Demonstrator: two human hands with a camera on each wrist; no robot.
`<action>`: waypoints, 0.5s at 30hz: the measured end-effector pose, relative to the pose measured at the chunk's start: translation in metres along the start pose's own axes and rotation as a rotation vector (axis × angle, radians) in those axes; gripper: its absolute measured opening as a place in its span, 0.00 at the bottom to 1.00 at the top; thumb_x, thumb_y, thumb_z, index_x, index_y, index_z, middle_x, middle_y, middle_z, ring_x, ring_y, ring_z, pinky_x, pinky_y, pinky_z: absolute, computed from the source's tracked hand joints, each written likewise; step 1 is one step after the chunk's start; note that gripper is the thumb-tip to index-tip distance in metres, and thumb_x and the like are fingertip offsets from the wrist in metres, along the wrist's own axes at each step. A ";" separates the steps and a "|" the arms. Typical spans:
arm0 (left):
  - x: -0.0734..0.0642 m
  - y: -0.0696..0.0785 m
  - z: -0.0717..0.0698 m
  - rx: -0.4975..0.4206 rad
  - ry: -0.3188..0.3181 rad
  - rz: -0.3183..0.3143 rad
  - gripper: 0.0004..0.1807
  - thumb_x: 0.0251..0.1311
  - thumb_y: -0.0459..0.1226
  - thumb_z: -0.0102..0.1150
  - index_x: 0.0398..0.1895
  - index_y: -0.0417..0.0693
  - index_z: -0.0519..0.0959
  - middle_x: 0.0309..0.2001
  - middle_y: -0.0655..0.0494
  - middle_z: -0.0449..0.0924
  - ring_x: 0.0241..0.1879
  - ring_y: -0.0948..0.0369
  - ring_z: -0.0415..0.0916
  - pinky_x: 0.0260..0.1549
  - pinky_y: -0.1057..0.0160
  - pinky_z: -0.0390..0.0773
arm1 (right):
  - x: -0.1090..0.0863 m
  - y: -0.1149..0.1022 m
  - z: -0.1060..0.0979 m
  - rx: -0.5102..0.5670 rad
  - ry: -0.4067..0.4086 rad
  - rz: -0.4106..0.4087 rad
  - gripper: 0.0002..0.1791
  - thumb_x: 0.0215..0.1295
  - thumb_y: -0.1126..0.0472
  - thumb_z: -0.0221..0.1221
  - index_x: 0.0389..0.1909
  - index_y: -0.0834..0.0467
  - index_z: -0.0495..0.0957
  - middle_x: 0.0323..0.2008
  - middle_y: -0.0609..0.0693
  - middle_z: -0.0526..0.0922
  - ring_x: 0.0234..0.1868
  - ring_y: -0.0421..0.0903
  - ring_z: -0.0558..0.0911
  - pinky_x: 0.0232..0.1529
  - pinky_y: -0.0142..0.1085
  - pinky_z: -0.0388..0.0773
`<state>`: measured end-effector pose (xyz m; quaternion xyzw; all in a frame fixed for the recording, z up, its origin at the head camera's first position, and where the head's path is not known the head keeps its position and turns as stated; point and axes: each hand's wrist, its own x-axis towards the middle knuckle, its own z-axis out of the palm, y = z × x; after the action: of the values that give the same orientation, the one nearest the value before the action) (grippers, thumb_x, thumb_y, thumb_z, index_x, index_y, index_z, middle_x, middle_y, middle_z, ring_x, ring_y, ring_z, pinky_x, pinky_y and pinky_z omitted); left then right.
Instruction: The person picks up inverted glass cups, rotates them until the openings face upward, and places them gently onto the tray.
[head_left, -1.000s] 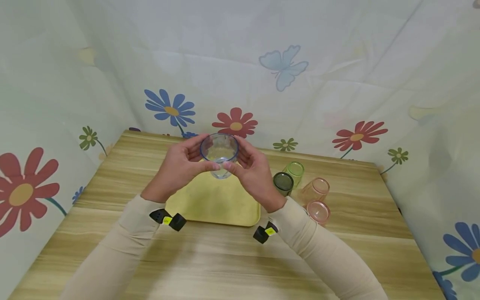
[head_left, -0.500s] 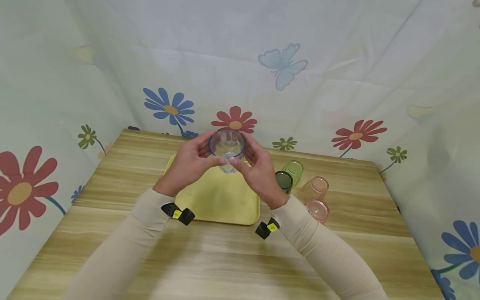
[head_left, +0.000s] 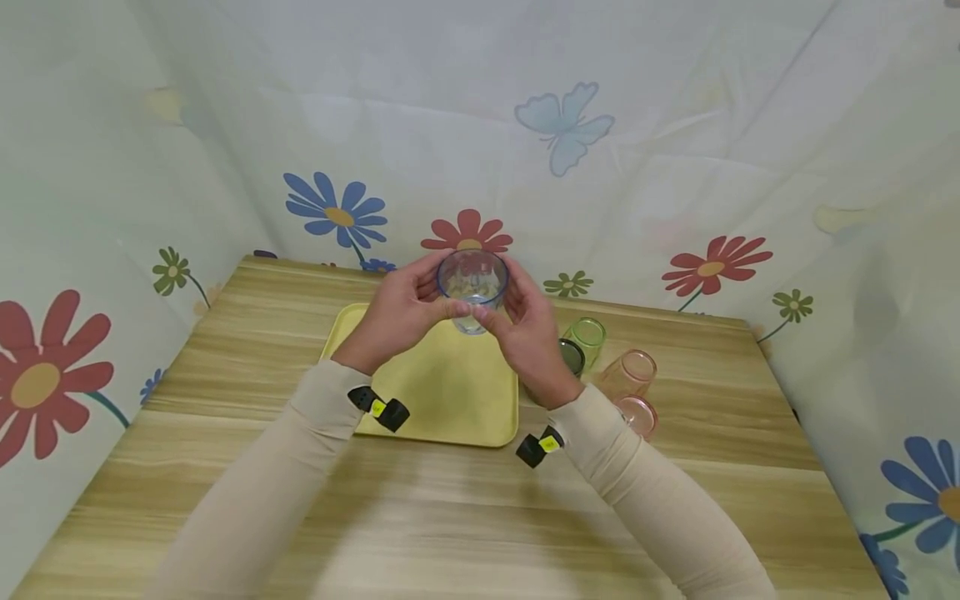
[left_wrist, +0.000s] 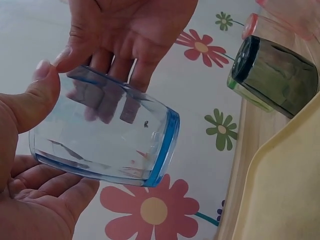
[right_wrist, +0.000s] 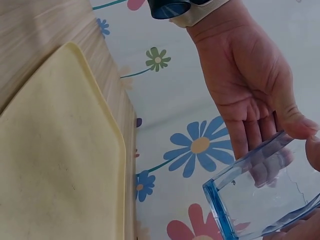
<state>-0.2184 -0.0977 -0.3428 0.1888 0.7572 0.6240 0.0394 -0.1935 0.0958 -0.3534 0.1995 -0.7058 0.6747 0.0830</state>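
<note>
Compared with second ago, clear tumbler (head_left: 472,287) sits farther right, our left hand (head_left: 401,312) and right hand (head_left: 531,337) along with it. Fingers of both curl round smooth, see-through wall, thumbs on near side; thick blue base below. We hold it upright, raised, across far edge of yellow tray (head_left: 450,392) in head view; tray flat, round-cornered, low-rimmed. Past tray's right edge: smoky tumbler (head_left: 572,357), green tumbler (head_left: 588,335), pink tumblers (head_left: 632,375). Wood-grained worktop (head_left: 435,517); creased white cloth (head_left: 450,100) behind far edge, printed flowers (head_left: 339,215).
</note>
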 end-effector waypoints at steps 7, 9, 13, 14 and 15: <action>0.011 -0.001 0.002 -0.001 -0.038 -0.014 0.43 0.66 0.36 0.70 0.82 0.49 0.60 0.77 0.48 0.69 0.75 0.53 0.71 0.69 0.55 0.76 | -0.001 0.004 -0.005 0.002 0.008 0.011 0.41 0.74 0.72 0.58 0.82 0.65 0.51 0.79 0.61 0.65 0.82 0.53 0.63 0.82 0.50 0.57; 0.013 -0.002 0.003 -0.010 -0.048 -0.010 0.43 0.66 0.35 0.70 0.82 0.51 0.61 0.77 0.48 0.69 0.75 0.53 0.71 0.69 0.55 0.76 | 0.000 0.006 -0.007 0.007 0.015 0.003 0.40 0.74 0.72 0.57 0.82 0.65 0.51 0.79 0.62 0.64 0.82 0.54 0.62 0.82 0.50 0.57; 0.019 -0.007 0.006 -0.038 -0.059 0.003 0.42 0.65 0.34 0.70 0.81 0.51 0.62 0.75 0.47 0.71 0.73 0.52 0.73 0.66 0.56 0.79 | 0.002 0.009 -0.007 0.015 0.033 0.003 0.38 0.75 0.73 0.56 0.81 0.66 0.52 0.78 0.63 0.64 0.82 0.55 0.63 0.81 0.48 0.58; 0.020 -0.009 0.006 -0.050 -0.064 0.009 0.42 0.65 0.33 0.69 0.81 0.51 0.62 0.75 0.47 0.71 0.73 0.51 0.73 0.65 0.56 0.79 | 0.002 0.010 -0.006 0.011 0.040 0.007 0.38 0.75 0.74 0.55 0.81 0.66 0.53 0.78 0.63 0.65 0.81 0.55 0.63 0.81 0.48 0.59; 0.020 -0.010 0.007 -0.058 -0.068 0.013 0.42 0.66 0.32 0.69 0.81 0.50 0.62 0.75 0.46 0.71 0.73 0.51 0.73 0.65 0.56 0.79 | 0.002 0.011 -0.006 0.008 0.045 0.012 0.38 0.75 0.74 0.55 0.81 0.65 0.53 0.78 0.63 0.65 0.81 0.54 0.64 0.81 0.47 0.60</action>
<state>-0.2375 -0.0860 -0.3501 0.2135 0.7360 0.6390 0.0667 -0.2003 0.1017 -0.3620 0.1802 -0.7021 0.6825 0.0940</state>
